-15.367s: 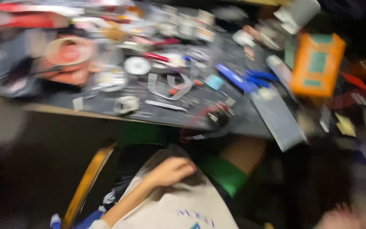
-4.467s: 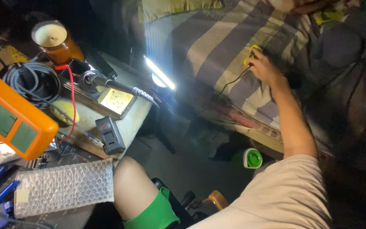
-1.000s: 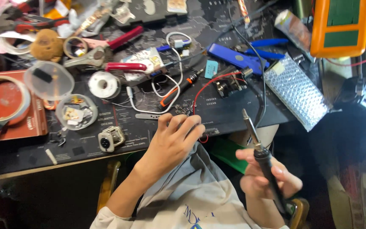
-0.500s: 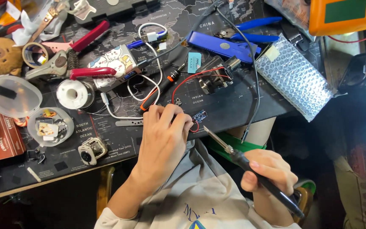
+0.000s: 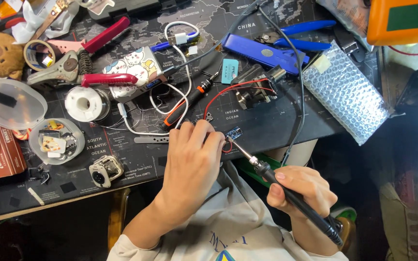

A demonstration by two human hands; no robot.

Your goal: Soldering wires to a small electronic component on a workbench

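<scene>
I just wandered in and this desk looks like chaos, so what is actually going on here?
A person is soldering at a cluttered dark desk mat printed with a world map. The right hand holds a black-handled soldering iron, its metal tip touching a tiny blue circuit board near the mat's front edge. The left hand presses down beside the board, fingertips next to a thin red wire. Around them lie a black-and-orange screwdriver, blue-handled pliers and a sheet of bubble wrap.

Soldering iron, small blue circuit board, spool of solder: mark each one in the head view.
soldering iron (image 5: pixel 293 199), head view, on the black handle beside the right hand's fingers.
small blue circuit board (image 5: pixel 234 133), head view, on its top face.
spool of solder (image 5: pixel 85 103), head view, on the white flange.
</scene>
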